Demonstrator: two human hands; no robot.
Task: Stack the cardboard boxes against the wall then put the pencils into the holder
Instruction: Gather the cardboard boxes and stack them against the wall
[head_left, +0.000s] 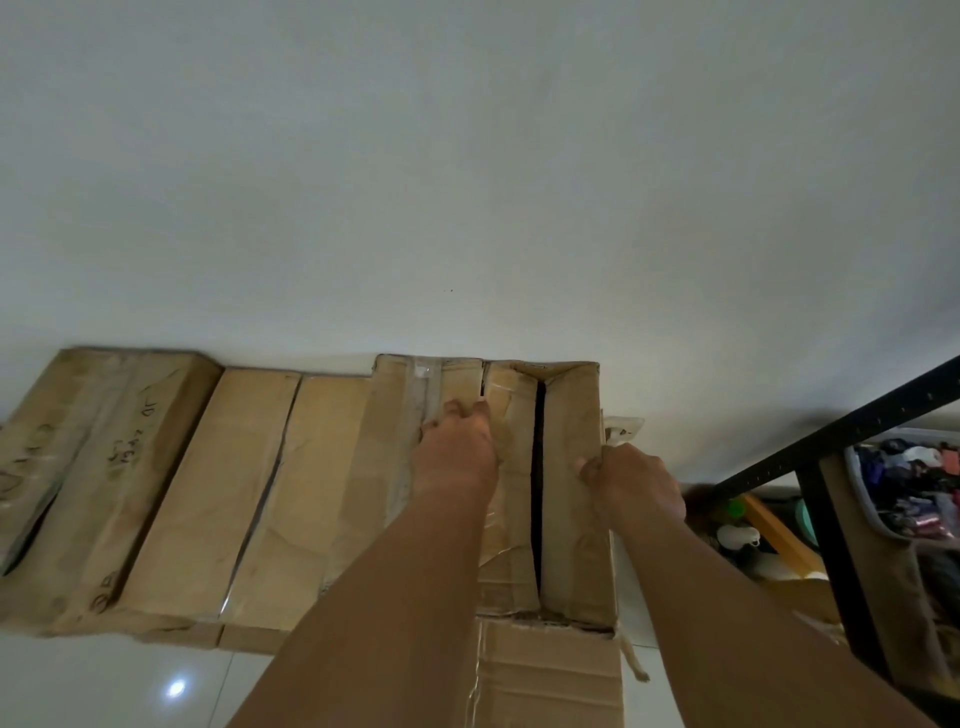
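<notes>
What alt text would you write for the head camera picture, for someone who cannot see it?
A left hand and a right hand grip opposite edges of a cardboard box set against a white wall. Other boxes lie along the wall to its left; a black shelf stands at right.

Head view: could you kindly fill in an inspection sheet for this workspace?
Surface: white tiled floor.
Job's things: held box by the wall, atop a lower box; row of boxes to its left; pencils and holder: nothing seen.
Clutter: grey bin of colourful items.
Hands: left hand grips the held box's left edge, right hand its right edge.
Cables: nothing seen.
Surroundings: white wall; black rack at right.
</notes>
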